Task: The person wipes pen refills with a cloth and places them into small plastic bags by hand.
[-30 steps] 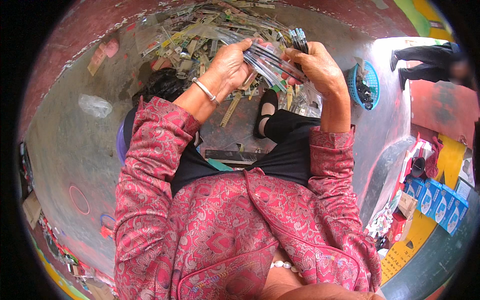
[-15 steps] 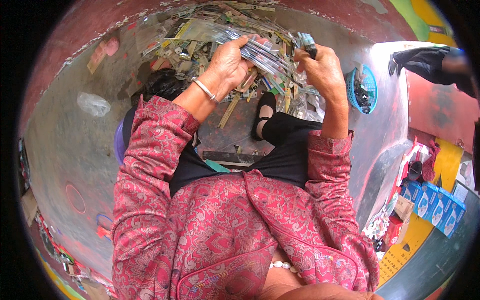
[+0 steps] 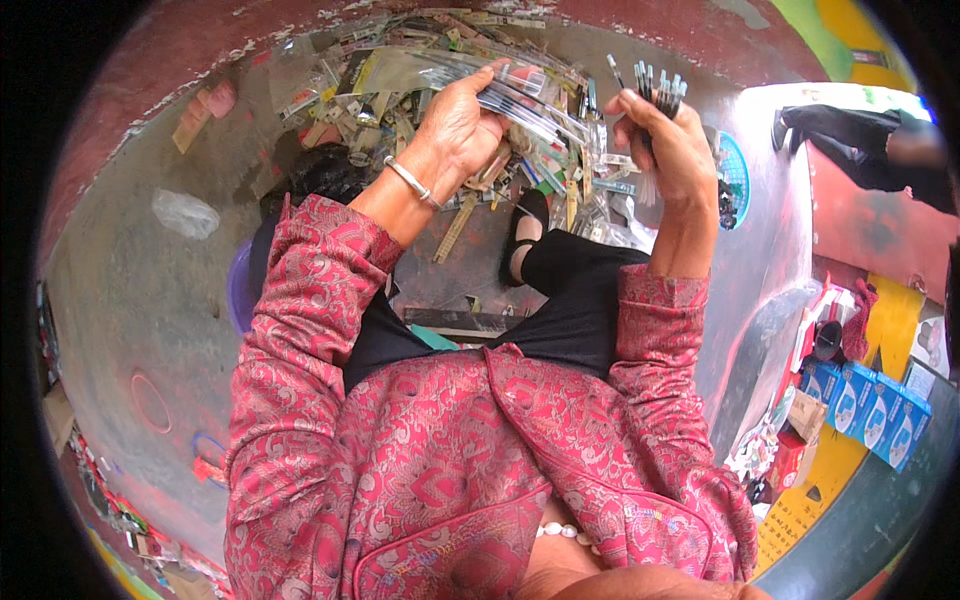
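My left hand (image 3: 462, 128) is closed around clear plastic packaging (image 3: 400, 72) and several thin dark pen refills (image 3: 530, 112), which slant down to the right. Part of that packaging has a black and yellow printed end. My right hand (image 3: 672, 145) is raised to the right, closed on a bundle of black pen refills (image 3: 668, 92) with pale tips pointing up. One refill (image 3: 616, 72) leans out to the left, apart from the others. Between the two hands there is a gap.
Beyond my hands lies a spread heap of plastic wrappers and strips (image 3: 360, 105). A blue basket (image 3: 738, 175) stands right of my right hand. A crumpled clear bag (image 3: 186, 213) lies at left. Blue boxes (image 3: 868, 410) sit at lower right; another person's leg (image 3: 840, 130) shows at upper right.
My right hand has moved right and up, away from my left hand, with its bundle of refills now fanned upward. My left hand has stayed nearly in place.
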Demonstrator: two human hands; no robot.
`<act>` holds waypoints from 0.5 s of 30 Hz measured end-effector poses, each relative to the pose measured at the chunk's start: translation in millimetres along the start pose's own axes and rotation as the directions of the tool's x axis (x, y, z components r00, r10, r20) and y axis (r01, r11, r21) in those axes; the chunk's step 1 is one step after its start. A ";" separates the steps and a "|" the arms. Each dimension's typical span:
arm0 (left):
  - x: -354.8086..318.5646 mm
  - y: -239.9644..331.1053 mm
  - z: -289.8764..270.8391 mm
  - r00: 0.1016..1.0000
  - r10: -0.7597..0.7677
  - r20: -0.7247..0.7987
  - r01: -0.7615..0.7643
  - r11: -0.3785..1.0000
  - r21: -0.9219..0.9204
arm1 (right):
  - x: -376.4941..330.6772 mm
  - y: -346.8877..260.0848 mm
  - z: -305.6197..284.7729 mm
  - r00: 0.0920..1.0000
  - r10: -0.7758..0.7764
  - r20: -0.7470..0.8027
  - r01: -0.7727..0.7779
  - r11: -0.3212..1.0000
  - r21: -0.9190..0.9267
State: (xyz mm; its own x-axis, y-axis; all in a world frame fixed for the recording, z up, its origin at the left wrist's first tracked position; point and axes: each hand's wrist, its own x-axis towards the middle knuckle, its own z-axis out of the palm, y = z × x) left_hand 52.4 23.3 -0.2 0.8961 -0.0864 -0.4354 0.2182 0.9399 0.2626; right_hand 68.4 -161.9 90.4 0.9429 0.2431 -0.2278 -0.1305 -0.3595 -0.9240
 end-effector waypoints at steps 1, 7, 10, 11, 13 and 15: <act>-1.4 3.1 3.4 0.999 0.036 0.040 -0.037 0.999 0.025 | -3.3 -3.0 -1.3 0.998 -0.013 0.063 0.008 0.998 0.070; 0.9 12.3 4.9 0.996 0.048 0.070 -0.044 0.998 -0.055 | -4.9 8.2 19.6 0.968 -0.093 -0.234 0.098 0.995 0.011; -0.3 11.9 7.2 0.996 0.012 0.086 -0.002 0.992 -0.126 | -0.3 22.7 49.1 0.864 -0.254 -0.434 0.272 0.962 -0.023; -1.1 11.8 8.6 0.996 0.002 0.092 0.012 0.988 -0.152 | 1.7 24.8 56.3 0.808 -0.347 -0.476 0.338 0.935 -0.109; -3.9 9.0 12.2 0.989 -0.024 0.147 0.050 0.984 -0.173 | 2.8 21.6 67.3 0.670 -0.518 -0.532 0.396 0.855 -0.335; -9.4 5.6 14.9 0.972 -0.059 0.226 0.096 0.983 -0.156 | 6.7 20.1 69.2 0.661 -0.540 -0.521 0.388 0.841 -0.377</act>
State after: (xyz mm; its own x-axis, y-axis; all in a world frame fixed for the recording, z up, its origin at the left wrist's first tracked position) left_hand 51.0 24.5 18.3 0.9458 -0.2139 -0.2443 0.2400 0.9673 0.0823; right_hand 50.9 -105.2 49.0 0.8535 -0.1152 0.5081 0.3722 -0.5478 -0.7493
